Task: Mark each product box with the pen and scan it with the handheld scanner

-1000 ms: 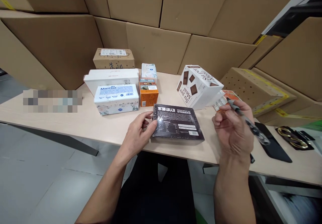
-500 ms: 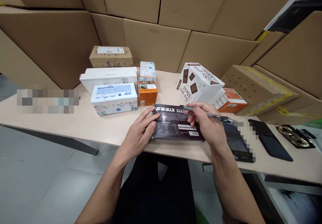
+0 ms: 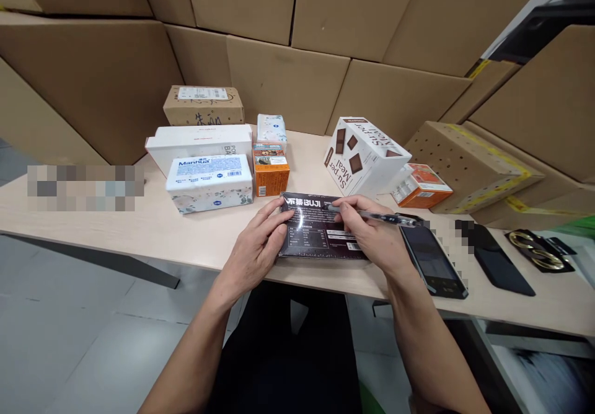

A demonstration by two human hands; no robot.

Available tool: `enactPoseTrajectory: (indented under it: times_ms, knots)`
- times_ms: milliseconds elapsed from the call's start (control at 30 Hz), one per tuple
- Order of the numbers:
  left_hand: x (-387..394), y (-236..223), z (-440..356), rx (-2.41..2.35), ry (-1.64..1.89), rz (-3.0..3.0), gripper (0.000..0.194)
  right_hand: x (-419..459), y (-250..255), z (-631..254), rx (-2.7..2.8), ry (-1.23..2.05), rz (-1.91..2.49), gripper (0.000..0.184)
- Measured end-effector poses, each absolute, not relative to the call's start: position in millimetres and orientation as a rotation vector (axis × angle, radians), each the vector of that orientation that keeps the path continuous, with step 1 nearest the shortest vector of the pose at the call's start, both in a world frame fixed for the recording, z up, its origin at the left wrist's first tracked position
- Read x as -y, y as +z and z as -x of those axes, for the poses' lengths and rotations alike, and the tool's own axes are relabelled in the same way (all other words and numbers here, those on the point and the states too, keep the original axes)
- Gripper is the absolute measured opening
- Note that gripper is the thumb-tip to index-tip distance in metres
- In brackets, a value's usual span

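Observation:
A black box (image 3: 307,231) in shiny clear wrap, printed with white text and "BUJI", lies at the table's front edge. My left hand (image 3: 258,240) holds its left end, fingertips on the top face and thumb along the near left side. In my right hand (image 3: 372,225) is a pen (image 3: 381,216), pinched between thumb and fingers. The pen's tip is over the upper middle of the box; whether it touches the surface I cannot tell. The right hand covers the box's right part.
A tissue pack (image 3: 211,184), a white box (image 3: 199,138), a small carton (image 3: 204,104) and an orange box (image 3: 270,175) stand left. To the right are a "Super Meal" box (image 3: 367,157), another orange box (image 3: 423,188), a handheld device (image 3: 432,256) and a phone (image 3: 502,259). Cardboard walls (image 3: 288,85) enclose the back.
My right hand and the pen have moved left and slightly nearer over the black box. My left hand stays on the box's left end. The view has shifted slightly.

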State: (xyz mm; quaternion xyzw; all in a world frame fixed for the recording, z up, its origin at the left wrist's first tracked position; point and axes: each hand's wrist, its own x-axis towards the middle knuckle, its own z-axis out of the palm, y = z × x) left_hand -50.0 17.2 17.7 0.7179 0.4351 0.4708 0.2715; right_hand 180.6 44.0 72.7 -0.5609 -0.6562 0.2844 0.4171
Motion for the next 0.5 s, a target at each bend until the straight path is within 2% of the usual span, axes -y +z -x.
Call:
enactPoseTrajectory:
  times_ms: [500]
  knots:
    - [-17.0,17.8,50.5,-1.181,1.254,-1.927,0.034,-44.0,73.8,-180.3,1.682,0.691,1.431,0.022]
